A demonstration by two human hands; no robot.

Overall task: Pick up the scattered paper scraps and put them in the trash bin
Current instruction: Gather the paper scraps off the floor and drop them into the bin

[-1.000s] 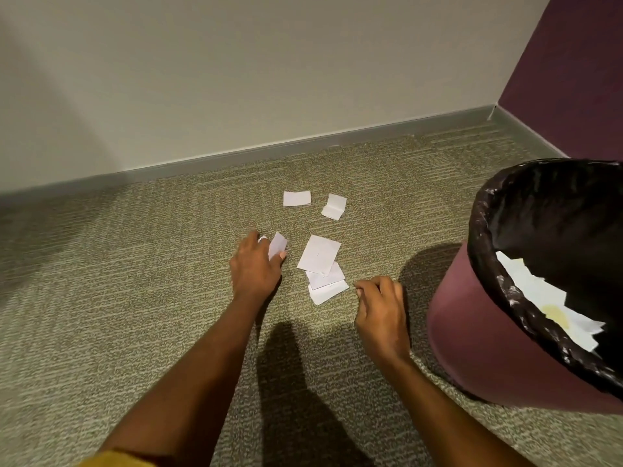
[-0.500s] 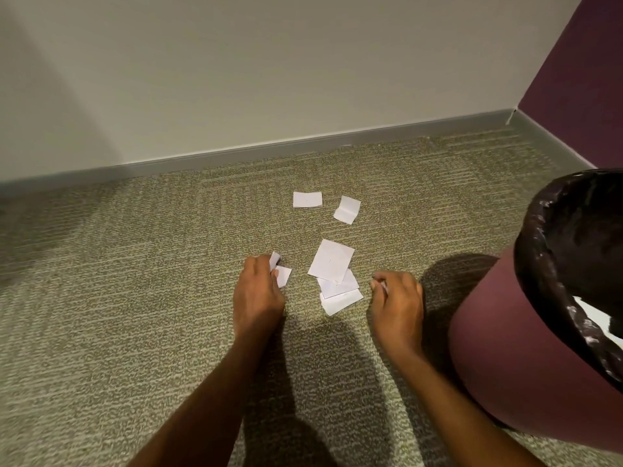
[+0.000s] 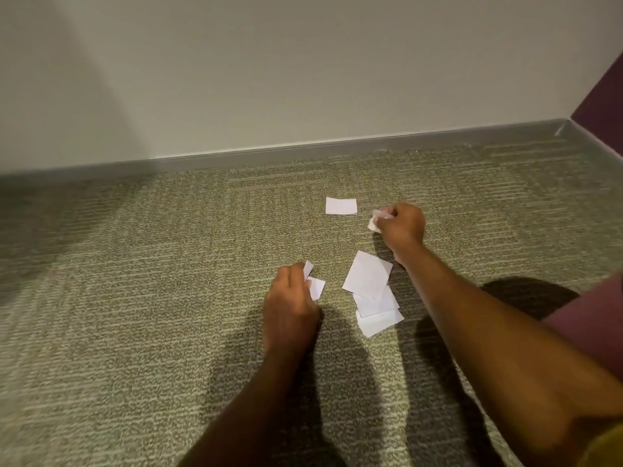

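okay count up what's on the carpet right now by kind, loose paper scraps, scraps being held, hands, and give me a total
Loose paper scraps: 4, the far scrap and a stack of three
Hands holding scraps: 2, left hand, right hand
Trash bin: 1
Total: 7

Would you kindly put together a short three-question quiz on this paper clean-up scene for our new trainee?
1. True or false: the right hand is closed on a paper scrap.
2. Multiple choice: the lone scrap nearest the wall lies A) flat on the carpet, apart from both hands; B) under the left hand; C) inside the bin.
3. Fill in: the overlapping pile of scraps lies between the two ____.

Key: 1 true; 2 A; 3 hands.
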